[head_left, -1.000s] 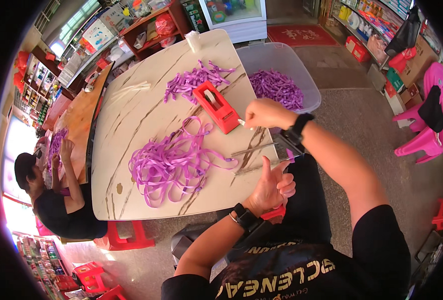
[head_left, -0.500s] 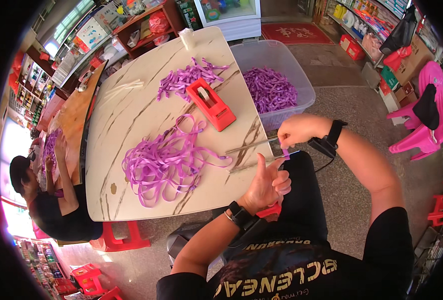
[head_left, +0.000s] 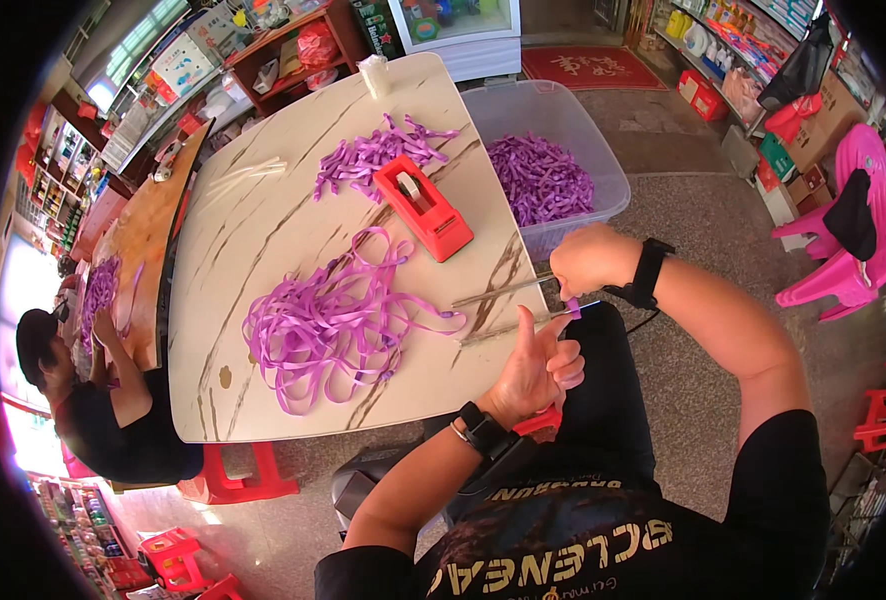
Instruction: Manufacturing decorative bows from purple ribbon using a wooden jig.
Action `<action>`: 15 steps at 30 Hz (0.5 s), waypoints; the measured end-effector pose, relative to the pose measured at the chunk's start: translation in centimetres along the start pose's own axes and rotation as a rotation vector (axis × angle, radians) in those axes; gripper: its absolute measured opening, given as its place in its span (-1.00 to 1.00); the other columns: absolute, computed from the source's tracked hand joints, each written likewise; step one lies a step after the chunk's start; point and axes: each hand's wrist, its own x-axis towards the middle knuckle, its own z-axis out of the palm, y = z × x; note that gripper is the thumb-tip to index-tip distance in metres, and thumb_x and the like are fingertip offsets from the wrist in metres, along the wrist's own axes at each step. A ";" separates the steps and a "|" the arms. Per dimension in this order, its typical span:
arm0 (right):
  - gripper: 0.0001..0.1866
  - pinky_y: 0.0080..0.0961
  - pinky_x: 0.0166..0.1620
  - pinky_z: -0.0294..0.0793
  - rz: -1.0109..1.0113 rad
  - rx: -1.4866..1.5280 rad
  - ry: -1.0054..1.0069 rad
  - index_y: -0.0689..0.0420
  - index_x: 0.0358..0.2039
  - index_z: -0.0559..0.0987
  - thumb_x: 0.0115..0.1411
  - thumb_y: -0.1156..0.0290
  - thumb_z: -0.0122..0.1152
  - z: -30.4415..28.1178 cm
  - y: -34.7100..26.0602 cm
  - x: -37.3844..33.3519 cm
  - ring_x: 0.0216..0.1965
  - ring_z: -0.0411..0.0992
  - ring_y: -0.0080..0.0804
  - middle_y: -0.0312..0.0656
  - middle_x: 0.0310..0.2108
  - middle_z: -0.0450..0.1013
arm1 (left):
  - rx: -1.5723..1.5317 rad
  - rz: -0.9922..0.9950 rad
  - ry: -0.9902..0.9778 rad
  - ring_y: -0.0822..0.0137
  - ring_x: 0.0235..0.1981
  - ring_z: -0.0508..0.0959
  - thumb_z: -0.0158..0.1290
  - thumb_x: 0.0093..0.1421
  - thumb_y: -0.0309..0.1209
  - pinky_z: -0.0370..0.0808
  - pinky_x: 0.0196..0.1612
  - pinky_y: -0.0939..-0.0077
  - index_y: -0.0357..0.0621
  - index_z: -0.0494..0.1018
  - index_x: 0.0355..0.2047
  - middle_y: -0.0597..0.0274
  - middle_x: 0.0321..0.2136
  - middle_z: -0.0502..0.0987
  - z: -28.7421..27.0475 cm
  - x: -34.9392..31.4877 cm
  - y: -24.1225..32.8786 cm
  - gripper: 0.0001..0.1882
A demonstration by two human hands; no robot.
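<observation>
Beyond the table's right edge, my right hand is closed in a pinch at a short piece of purple ribbon. My left hand has its thumb raised and index finger stretched toward that ribbon, its tip touching it; the other fingers are curled. Two thin metal rods stick out from the table edge beside my hands, and the ribbon sits by their outer ends. To the left lies a loose tangle of purple ribbon. Behind it are a red tape dispenser and a pile of short purple ribbon pieces.
A clear plastic bin holding many purple pieces stands against the marble-patterned table. White strips and a white cup are on top. A co-worker handles purple ribbon at a wooden table. A pink chair stands right.
My right hand has shifted slightly left and its wrist has turned a little. My left hand stays nearly still. The co-worker's hands have moved lower and closer together.
</observation>
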 end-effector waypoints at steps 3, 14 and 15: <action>-0.72 -0.31 -0.44 0.39 -0.004 -0.040 0.061 0.12 -0.62 0.57 -0.23 0.15 0.28 0.3 -0.3 0.2 -0.42 0.46 -0.17 -0.10 -0.57 0.47 | 0.002 0.004 0.001 0.49 -0.71 0.09 -0.41 0.03 0.31 0.08 -0.59 0.66 -0.06 0.08 -0.02 0.42 -0.78 0.03 -0.1 -0.1 0.0 -0.24; -0.53 -0.25 -0.45 0.37 0.076 0.002 0.363 0.16 -0.64 0.50 -0.28 -0.04 0.28 2.5 1.5 -1.8 -0.50 0.43 -0.10 -0.11 -0.63 0.43 | -0.011 -0.003 0.018 0.50 -0.72 0.09 -0.41 0.03 0.30 0.08 -0.59 0.65 -0.07 0.05 0.01 0.43 -0.79 0.02 0.1 0.0 0.0 -0.23; -0.53 -0.26 -0.46 0.37 0.119 0.059 0.400 0.17 -0.62 0.48 -0.27 -0.04 0.28 2.7 1.6 -2.2 -0.51 0.42 -0.09 -0.11 -0.62 0.43 | -0.015 -0.001 0.025 0.50 -0.72 0.09 -0.41 0.03 0.30 0.08 -0.59 0.65 -0.08 0.05 0.02 0.43 -0.79 0.02 0.1 -0.1 0.0 -0.22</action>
